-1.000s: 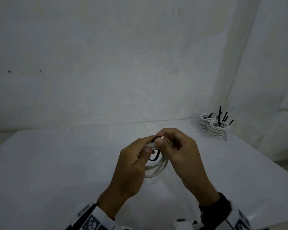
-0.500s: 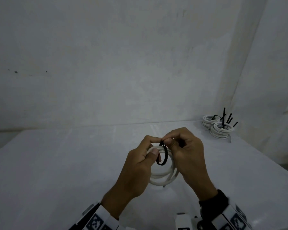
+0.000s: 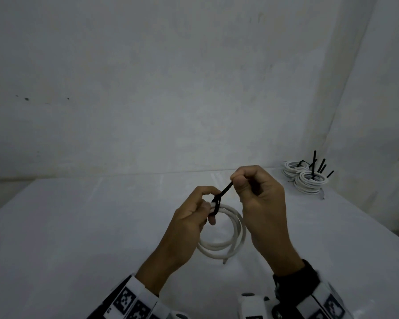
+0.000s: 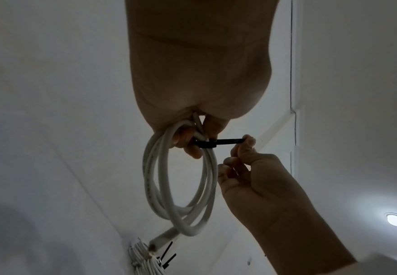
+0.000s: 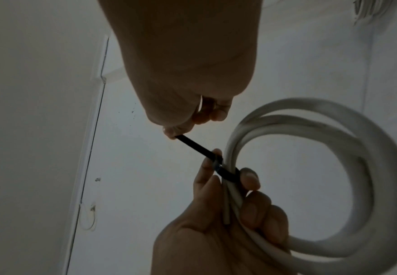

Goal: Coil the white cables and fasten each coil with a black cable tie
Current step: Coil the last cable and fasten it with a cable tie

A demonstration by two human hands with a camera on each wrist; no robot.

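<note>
A white cable coil (image 3: 236, 236) (image 4: 181, 186) (image 5: 310, 167) hangs above the table in front of me. My left hand (image 3: 205, 203) (image 5: 230, 186) grips the coil at its top, fingers curled round the strands. A black cable tie (image 3: 222, 192) (image 4: 218, 142) (image 5: 199, 148) is looped tight round the strands there. Its free tail runs up and right to my right hand (image 3: 236, 178) (image 4: 246, 141), which pinches it between thumb and forefinger. One cut cable end (image 3: 224, 261) sticks out at the coil's bottom.
Several tied white coils (image 3: 305, 177) (image 4: 145, 258) with black tie tails sticking up lie at the far right corner of the white table (image 3: 78, 226). White walls close in behind and on the right.
The tie's wide loop has closed tight round the strands. My right hand has pulled the tail up and to the right, away from the left hand. The coil now hangs lower and more open to view.
</note>
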